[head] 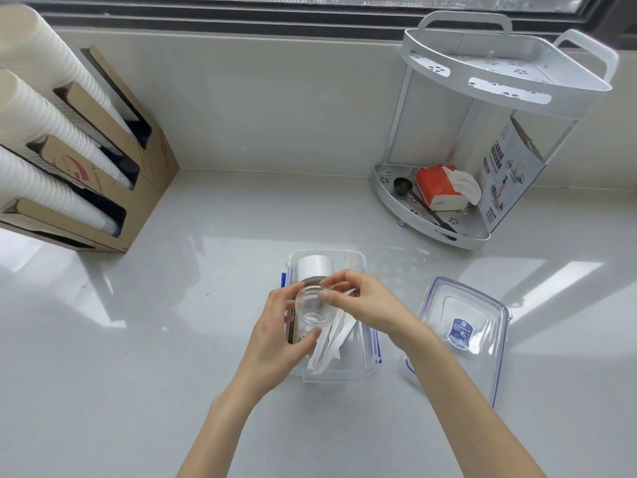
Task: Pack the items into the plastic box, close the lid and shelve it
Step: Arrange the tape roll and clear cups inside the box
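Note:
A clear plastic box (362, 262) with blue side clips stands open on the counter in front of me. Inside lie a white roll of tape (314, 267) at the far end and several white flat pieces (336, 343). Over the box I hold a small clear glass cup (312, 307). My left hand (275, 339) wraps its side from the left, and the fingers of my right hand (362, 301) pinch its rim. The box's clear lid (462, 326), blue-edged with a blue label, lies flat to the right of the box.
A white two-tier corner shelf (496, 81) stands at the back right; its lower tier holds an orange tissue pack (437, 188), a dark spoon (401, 186) and a printed carton (510, 174). A cardboard dispenser (138, 188) with stacks of white paper cups (41, 125) fills the left.

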### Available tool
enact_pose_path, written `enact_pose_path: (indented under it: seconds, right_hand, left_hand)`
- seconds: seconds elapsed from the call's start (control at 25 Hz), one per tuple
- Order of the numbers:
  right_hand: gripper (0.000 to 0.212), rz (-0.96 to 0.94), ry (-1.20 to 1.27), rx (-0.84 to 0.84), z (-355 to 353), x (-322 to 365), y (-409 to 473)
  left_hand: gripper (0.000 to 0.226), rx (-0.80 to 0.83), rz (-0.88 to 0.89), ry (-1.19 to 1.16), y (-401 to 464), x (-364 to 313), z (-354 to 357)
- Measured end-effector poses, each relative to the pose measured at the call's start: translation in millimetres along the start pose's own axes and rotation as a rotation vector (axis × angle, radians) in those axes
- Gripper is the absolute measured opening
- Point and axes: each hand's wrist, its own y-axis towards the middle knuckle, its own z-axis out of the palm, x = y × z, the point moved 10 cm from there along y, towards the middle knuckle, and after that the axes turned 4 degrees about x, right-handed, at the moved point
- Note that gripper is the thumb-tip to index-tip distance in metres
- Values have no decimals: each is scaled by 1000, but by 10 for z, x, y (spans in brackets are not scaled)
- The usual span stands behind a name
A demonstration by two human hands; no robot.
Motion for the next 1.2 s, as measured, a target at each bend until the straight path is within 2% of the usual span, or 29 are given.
enact_pose_path:
  seconds: [0.16,0.28,0.4,0.6,0.72,0.92,1.04,1.2]
  right_hand:
    - [15,22,60,-100,-62,-99,161]
    - [27,45,-179,-140,-10,-258,343]
    - [43,-6,-405,-68,236,-301,512]
    - [54,8,-647,-39,451,-408,588]
    - [56,19,-674,-72,404,-401,521]
    - [56,7,-415,-71,151,-253,268]
    - [58,6,-227,-150,-115,-121,113]
    - [46,-91,56,-231,-362,154,-57]
  left_hand:
    - [59,-82,-18,-19,-30,75,-144]
    - [52,-123,-33,-41,-36,139,-232]
    - [52,-142,-53,-44,-33,210,-285]
    - [52,-146,-66,-56,-23,241,-295]
    - [51,-141,-65,-59,-23,242,-289]
    - [51,-151,-55,-59,-15,194,-281]
    - [51,-136,-38,-66,-2,123,-225]
    - [48,-87,-23,-67,6,51,-101]
